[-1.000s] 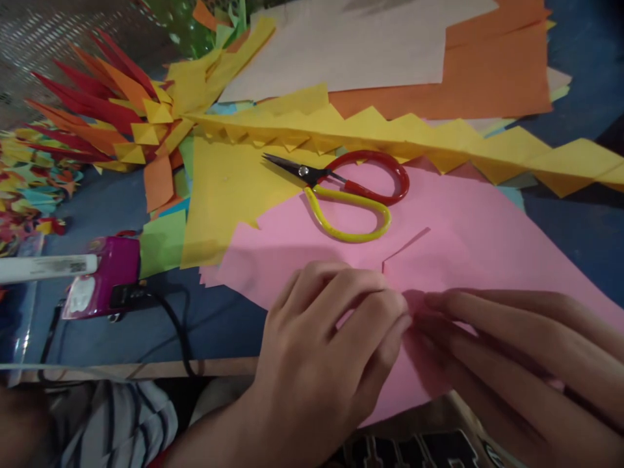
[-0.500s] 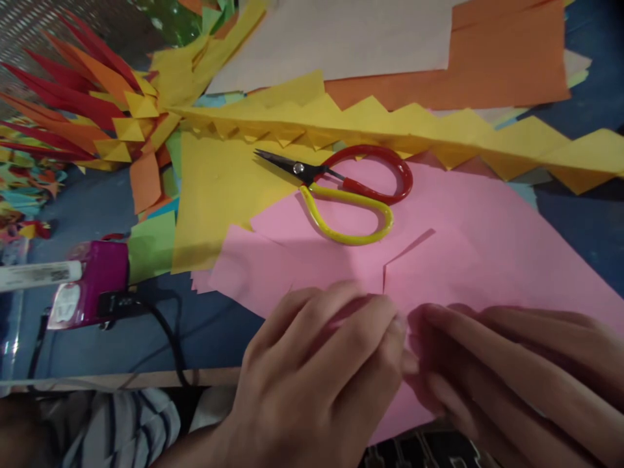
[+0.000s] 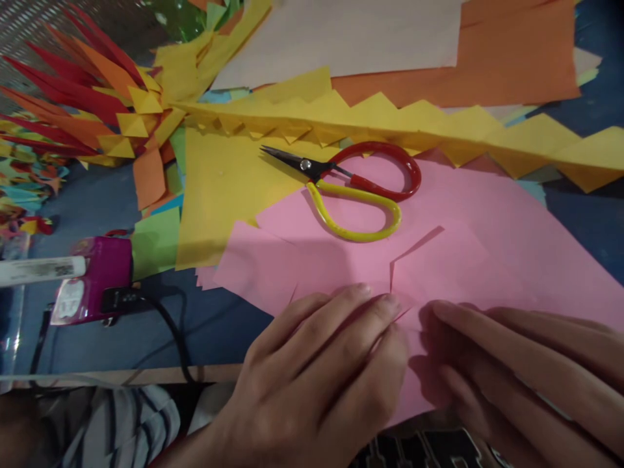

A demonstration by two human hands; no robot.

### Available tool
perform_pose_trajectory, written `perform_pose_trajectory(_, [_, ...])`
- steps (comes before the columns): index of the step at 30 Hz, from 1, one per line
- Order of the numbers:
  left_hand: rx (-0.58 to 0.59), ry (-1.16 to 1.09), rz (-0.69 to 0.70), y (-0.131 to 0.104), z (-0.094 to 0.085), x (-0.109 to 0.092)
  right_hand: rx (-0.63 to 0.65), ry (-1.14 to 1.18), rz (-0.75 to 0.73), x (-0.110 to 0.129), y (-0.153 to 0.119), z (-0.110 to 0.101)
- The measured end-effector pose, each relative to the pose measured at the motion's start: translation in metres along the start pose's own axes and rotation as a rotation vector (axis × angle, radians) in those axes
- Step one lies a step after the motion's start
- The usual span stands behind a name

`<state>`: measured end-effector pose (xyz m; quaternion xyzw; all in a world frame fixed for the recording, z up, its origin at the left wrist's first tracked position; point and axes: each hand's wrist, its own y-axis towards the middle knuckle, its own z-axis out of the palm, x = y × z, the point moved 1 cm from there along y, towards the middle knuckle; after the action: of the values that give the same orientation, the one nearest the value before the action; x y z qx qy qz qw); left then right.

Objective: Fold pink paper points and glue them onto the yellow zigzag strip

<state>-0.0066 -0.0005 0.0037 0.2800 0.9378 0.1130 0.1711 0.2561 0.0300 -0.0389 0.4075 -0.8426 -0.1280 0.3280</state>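
Pink paper (image 3: 439,260), in overlapping sheets, lies in front of me with folded edges and a raised crease near its middle. My left hand (image 3: 331,364) rests on it, fingers stretched and pressed down over a folded part; its thumb is mostly hidden. Close by on the right, my right hand (image 3: 531,370) touches the same paper, its fingers extended and its thumb apart from the index finger. Beyond my hands, on the paper, lie scissors (image 3: 306,166) with one red and one yellow handle, their blades nearly together and pointing left.
Behind the scissors runs a zigzag-folded yellow paper strip (image 3: 404,123), joined at left to red and orange paper spikes (image 3: 92,71). White (image 3: 361,32) and orange sheets (image 3: 526,58) lie at the back. A purple device (image 3: 107,276) with a black cable sits at left.
My left fingers have flattened and drawn back slightly from the right hand, uncovering more of the pink fold between them. The whole view has shifted slightly; the scissors stay on the paper.
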Motion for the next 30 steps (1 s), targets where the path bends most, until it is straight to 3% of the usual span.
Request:
perform_pose_trajectory(4, [0.006,0.031,0.026,-0.002,0.003,0.000,0.041,-0.046,0.037,0.004,0.000,-0.001])
perform_pose_trajectory(8, [-0.018,0.042,0.037,-0.004,0.005,-0.001,-0.004,-0.060,0.063,0.011,0.005,0.000])
perform_pose_trajectory(16, [-0.054,0.198,0.127,0.006,0.002,-0.011,0.009,-0.144,-0.039,0.010,0.012,0.002])
perform_pose_trajectory(20, [-0.083,0.241,0.180,0.014,0.009,-0.021,0.028,-0.145,-0.066,0.007,0.016,0.000])
perform_pose_trajectory(23, [-0.094,0.215,0.164,0.019,0.017,-0.026,0.012,-0.066,-0.007,0.002,0.020,-0.010])
perform_pose_trajectory(27, [-0.094,0.159,0.168,0.028,0.019,-0.019,-0.122,-0.104,0.049,-0.013,0.018,-0.035])
perform_pose_trajectory(30, [-0.001,0.176,0.191,0.037,0.014,-0.008,-0.045,-0.162,-0.038,-0.030,0.017,-0.047])
